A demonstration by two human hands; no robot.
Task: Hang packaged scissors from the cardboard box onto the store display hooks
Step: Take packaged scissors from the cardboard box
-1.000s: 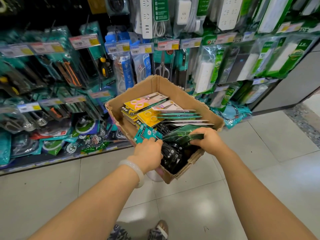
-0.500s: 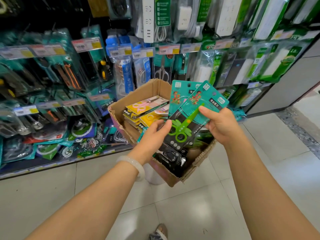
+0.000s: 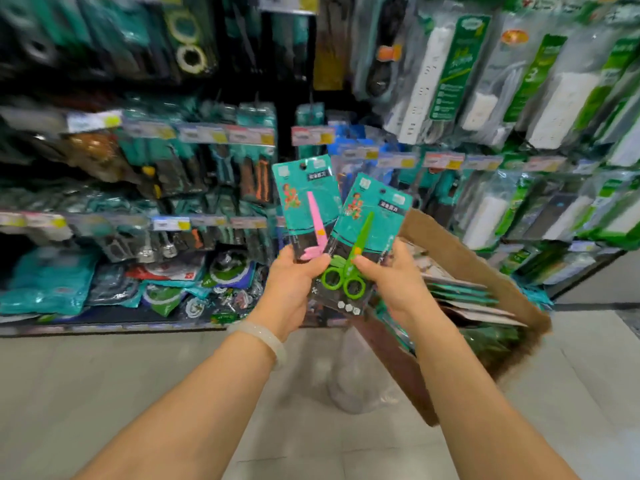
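I hold two teal carded scissor packs in front of the display. My left hand [image 3: 294, 289] grips the bottom of the pack with pink scissors [image 3: 306, 202]. My right hand [image 3: 394, 285] grips the pack with green scissors [image 3: 363, 244], which overlaps the pink one on its right. The cardboard box [image 3: 478, 268] sits to the right behind my right arm, with more flat packs stacked in it. Display hooks with price tags [image 3: 311, 135] carry hanging goods just behind the packs.
Shelving full of hanging tools fills the left and centre [image 3: 156, 174]. White power strips in green packaging [image 3: 519, 81] hang at the right. A clear plastic bag [image 3: 356, 375] lies on the grey tiled floor [image 3: 104, 393] under the box.
Both hands lifted the packs out of the box and up toward the hooks. The packs fanned apart, one in each hand. The view swung left, leaving the box at the right.
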